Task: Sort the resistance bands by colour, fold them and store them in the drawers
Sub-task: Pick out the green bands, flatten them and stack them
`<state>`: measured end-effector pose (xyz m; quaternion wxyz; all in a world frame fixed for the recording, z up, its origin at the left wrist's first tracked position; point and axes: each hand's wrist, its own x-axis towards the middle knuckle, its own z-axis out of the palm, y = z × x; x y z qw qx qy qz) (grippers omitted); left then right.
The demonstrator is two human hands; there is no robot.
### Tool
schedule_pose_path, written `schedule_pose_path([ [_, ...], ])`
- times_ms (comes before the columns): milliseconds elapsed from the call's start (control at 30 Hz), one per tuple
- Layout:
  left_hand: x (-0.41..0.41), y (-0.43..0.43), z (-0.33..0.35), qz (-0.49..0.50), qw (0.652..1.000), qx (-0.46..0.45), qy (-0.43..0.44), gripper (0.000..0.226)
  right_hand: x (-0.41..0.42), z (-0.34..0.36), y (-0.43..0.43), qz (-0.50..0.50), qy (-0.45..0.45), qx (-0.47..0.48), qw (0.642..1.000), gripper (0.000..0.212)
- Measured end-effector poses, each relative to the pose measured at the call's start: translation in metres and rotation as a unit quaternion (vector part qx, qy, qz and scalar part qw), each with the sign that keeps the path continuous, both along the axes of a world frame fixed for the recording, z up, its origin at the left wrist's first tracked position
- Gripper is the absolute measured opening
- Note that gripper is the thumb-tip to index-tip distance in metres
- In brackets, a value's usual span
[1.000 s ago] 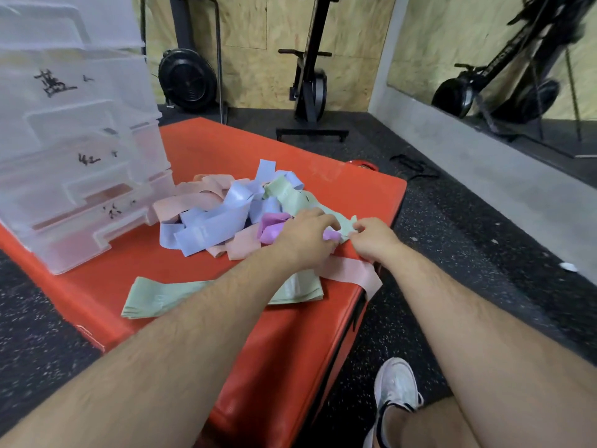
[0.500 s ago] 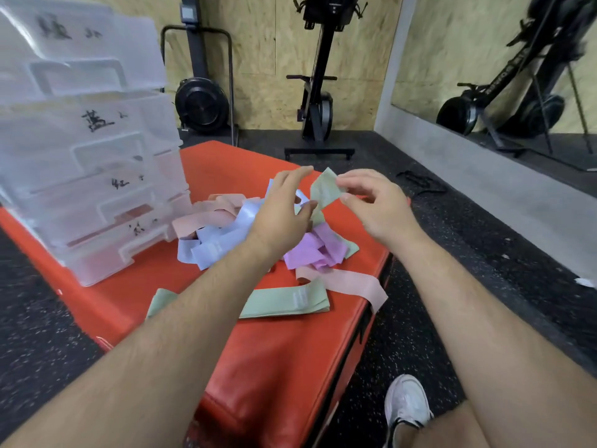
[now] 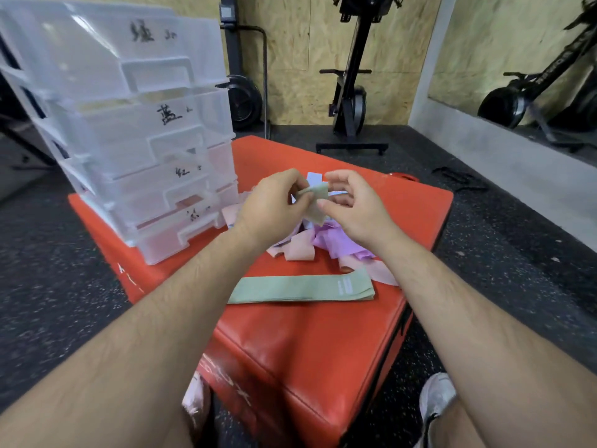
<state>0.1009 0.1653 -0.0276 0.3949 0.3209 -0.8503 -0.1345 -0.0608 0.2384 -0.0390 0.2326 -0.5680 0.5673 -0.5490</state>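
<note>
Red padded box [image 3: 307, 334] fills the centre of view, one corner toward me; translucent drawer unit [image 3: 129, 124] stands on its left rear part, four drawers stacked, each front marked by hand in black, a pinkish tint showing through the lower two; loose pile of bands [image 3: 303, 248] sits on the box just right of the drawers, pink, lilac and pale blue strips tangled, mostly hidden behind my hands; flat green bands [image 3: 300, 289] lie nearer to me than the pile, stacked neatly, long axis left to right across the box, a white printed label near the right end, the stack between my two forearms and below both hands, touching neither; left hand [image 3: 271, 208] is raised above the pile, thumb and fingers pinching the upper end of one green band [image 3: 315, 202]; right hand [image 3: 352, 208] faces it close by, thumb on the same band and fingers curled over its top corner, so both hands pinch it; this band is pale sage green, matte, doubled over and rumpled; its visible length runs from my fingertips downward, slightly tilted, lower end hanging just above the lilac strips; whether it touches them I cannot tell.
</note>
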Motion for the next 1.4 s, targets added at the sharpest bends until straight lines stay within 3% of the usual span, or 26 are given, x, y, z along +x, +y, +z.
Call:
schedule_pose_path([
  [100, 0.018, -0.002, 0.001, 0.002, 0.999, 0.034, 0.022, 0.002, 0.020, -0.007, -0.015, 0.030, 0.006, 0.022, 0.999, 0.028],
  [300, 0.057, -0.012, 0.003, 0.024, 0.998, 0.039, -0.035, 0.008, 0.054, -0.012, -0.035, 0.065, 0.097, 0.008, 0.993, 0.027],
  [433, 0.078, -0.013, 0.003, 0.045, 0.995, 0.083, 0.008, 0.010, 0.063, -0.016, -0.040, 0.088, 0.151, 0.030, 0.984, 0.023],
  [567, 0.101, -0.017, 0.004, 0.071, 0.985, 0.134, 0.077, 0.010, 0.054, -0.027, -0.049, 0.031, 0.230, 0.097, 0.968, 0.008],
  [733, 0.125, -0.021, 0.005, 0.079, 0.962, 0.203, 0.165, 0.011, 0.036, -0.036, -0.049, -0.031, 0.302, 0.147, 0.941, 0.012],
  [867, 0.135, -0.027, 0.001, 0.102, 0.945, 0.242, 0.196, 0.016, 0.015, -0.038, -0.044, -0.086, 0.296, 0.178, 0.935, 0.011],
  [1000, 0.139, -0.033, 0.000, 0.119, 0.925, 0.281, 0.228, 0.017, -0.010, -0.031, -0.039, -0.132, 0.348, 0.165, 0.913, 0.014],
  [1100, 0.141, -0.035, -0.002, 0.123, 0.915, 0.293, 0.248, 0.008, -0.028, -0.022, -0.030, -0.140, 0.299, 0.145, 0.933, 0.010],
  [1167, 0.143, -0.037, -0.002, 0.126, 0.910, 0.308, 0.247, 0.008, -0.039, -0.017, -0.022, -0.132, 0.212, 0.135, 0.959, 0.011],
  [1267, 0.148, -0.037, -0.008, 0.143, 0.908, 0.332, 0.212, 0.011, -0.051, -0.011, -0.008, -0.102, 0.058, 0.156, 0.981, 0.029],
  [1400, 0.152, -0.033, -0.021, 0.158, 0.899, 0.381, 0.145, 0.018, -0.061, -0.009, 0.016, -0.067, 0.046, 0.222, 0.972, 0.039],
])
